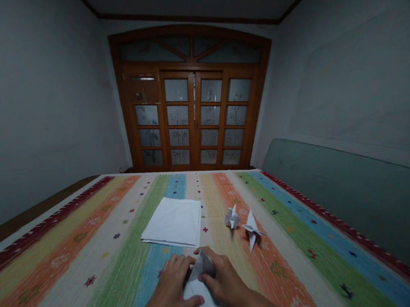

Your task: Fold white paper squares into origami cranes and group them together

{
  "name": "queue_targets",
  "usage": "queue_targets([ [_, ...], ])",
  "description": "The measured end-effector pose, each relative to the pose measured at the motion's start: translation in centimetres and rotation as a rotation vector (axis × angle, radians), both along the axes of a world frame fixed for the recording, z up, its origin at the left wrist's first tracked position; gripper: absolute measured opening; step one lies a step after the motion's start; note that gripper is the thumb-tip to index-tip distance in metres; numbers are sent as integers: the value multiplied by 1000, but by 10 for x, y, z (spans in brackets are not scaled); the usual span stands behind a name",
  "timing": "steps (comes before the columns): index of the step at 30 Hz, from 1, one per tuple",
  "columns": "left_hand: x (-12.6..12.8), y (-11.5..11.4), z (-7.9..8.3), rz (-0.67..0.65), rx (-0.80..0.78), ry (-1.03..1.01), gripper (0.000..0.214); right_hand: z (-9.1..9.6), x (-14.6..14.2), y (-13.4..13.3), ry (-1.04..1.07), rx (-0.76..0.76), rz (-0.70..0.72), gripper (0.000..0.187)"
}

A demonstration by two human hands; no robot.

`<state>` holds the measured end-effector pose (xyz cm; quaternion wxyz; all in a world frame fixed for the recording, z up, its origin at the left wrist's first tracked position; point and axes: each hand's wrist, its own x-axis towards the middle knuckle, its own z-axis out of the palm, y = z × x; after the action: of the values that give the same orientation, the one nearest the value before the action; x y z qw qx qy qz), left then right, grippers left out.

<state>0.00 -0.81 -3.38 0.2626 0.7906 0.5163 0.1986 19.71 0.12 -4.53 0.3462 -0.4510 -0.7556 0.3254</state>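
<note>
A partly folded sheet of white paper (198, 290) lies on the cloth at the bottom middle, with a raised pointed flap at its far end. My left hand (174, 285) holds it from the left, fingers curled along the edge and thumb pressed on top. On the other side, my right hand (226, 277) grips the flap, its thumb on the near face and its fingers behind. Beyond my hands lies a stack of white square paper sheets (174, 220). To the right stand two folded paper figures with pointed ends, a smaller one (232, 218) and a larger one (253, 229).
A striped, patterned tablecloth (110, 252) covers the table. Along the right side runs a pale green padded backrest (332, 183). Wooden doors with glass panes (194, 117) close off the far end of the room, between plain walls.
</note>
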Motion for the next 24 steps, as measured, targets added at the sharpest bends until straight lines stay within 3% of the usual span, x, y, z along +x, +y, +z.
queue_targets([
  [7,-4,5,2,-45,35,-90,33,2,-1,1,-13,-28,-13,53],
  [14,0,-1,4,1,-27,-2,60,0,1,0,-36,-21,-14,53],
  [24,10,-8,2,30,0,171,88,8,-1,-3,-28,-45,-34,55],
])
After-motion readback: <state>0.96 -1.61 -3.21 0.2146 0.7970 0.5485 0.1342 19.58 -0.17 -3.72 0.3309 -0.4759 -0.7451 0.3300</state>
